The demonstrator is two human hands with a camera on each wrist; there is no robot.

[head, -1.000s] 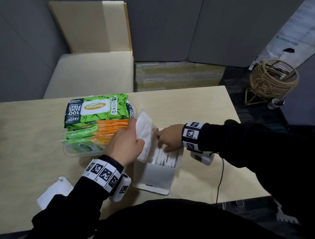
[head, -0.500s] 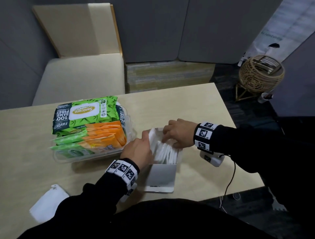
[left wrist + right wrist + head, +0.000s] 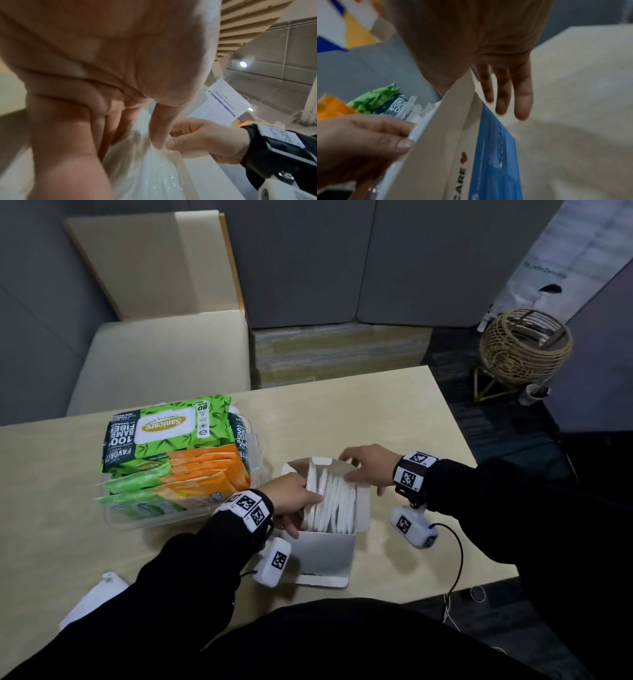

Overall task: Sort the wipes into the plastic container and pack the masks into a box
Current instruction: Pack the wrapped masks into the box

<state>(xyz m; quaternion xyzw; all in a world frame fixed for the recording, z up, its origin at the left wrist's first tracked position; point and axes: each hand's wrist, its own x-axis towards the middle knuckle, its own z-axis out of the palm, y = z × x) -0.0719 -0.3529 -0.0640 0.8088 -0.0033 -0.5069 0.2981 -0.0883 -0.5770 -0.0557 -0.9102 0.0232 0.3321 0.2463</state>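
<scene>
One wrapped mask (image 3: 92, 601) lies loose on the table (image 3: 394, 412) at your near left, so by the look of it the packing is nearly done but not finished. Just beyond it, your left hand (image 3: 291, 498) reaches into the left side of the open white box (image 3: 325, 556), fingers pressing a wrapped mask down against the row of masks (image 3: 334, 505) standing on edge inside; the left wrist view shows thumb and fingers pinching its clear wrapper. Your right hand (image 3: 371, 465) grips the box's far right wall, thumb inside and straight fingers outside, steadying it. Farther left, the clear plastic container (image 3: 255, 453) already holds the green and orange wipes packs (image 3: 178, 453), so the wipes look sorted. A second ago your left hand held that mask up above the box; since then it has gone down among the others, and your right hand has shifted from the box's middle to its far edge.
</scene>
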